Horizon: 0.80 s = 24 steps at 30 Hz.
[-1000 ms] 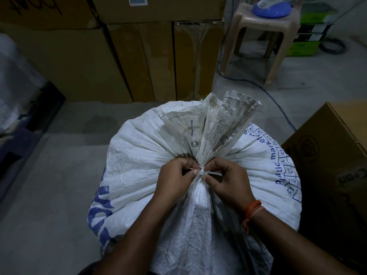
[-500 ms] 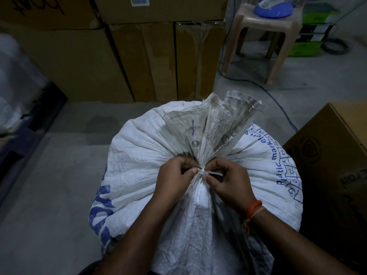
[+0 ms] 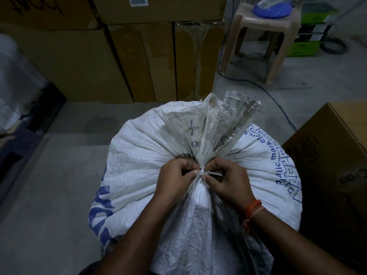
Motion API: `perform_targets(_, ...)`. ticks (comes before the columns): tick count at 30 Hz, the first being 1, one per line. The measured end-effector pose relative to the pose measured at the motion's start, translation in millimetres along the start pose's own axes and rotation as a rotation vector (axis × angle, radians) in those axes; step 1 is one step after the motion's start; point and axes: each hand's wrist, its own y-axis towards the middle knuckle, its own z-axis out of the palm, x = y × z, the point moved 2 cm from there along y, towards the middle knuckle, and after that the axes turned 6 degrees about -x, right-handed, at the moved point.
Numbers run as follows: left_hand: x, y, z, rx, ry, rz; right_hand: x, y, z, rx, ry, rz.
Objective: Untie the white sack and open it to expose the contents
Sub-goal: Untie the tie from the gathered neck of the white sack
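Observation:
A big white woven sack (image 3: 143, 159) with blue print stands on the floor in front of me. Its neck is gathered tight and bound by a thin white tie (image 3: 210, 173); the loose mouth fans up beyond the knot. My left hand (image 3: 174, 178) pinches the tie from the left side of the knot. My right hand (image 3: 228, 181), with an orange thread on the wrist, pinches it from the right, a short free end of the tie lying across its fingers. The sack's contents are hidden.
Stacked cardboard boxes (image 3: 139, 60) form a wall behind the sack. A brown carton (image 3: 333, 159) sits close on the right. A beige plastic stool (image 3: 264, 26) with a blue object stands at the back right, a blue cable (image 3: 278, 104) trailing across the grey floor. Dark bundles lie at the left.

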Motion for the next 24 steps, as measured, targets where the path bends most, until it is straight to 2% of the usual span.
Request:
perform_targets(8,8,2,-6,-0.068,0.016,-0.013,1,0,0,0.013,0.02,0.008)
perform_targets(13,2,-1,0,0.002,-0.006,-0.007,0,1,0,0.015,0.031,-0.004)
perform_targets(17,-6,-5,0,-0.056,-0.042,0.007,3,-1,-2,0.008,0.036,-0.024)
perform_targets(24,-9,-11,-7,-0.12,-0.023,0.04,11,-8,-21,-0.057,-0.245,-0.208)
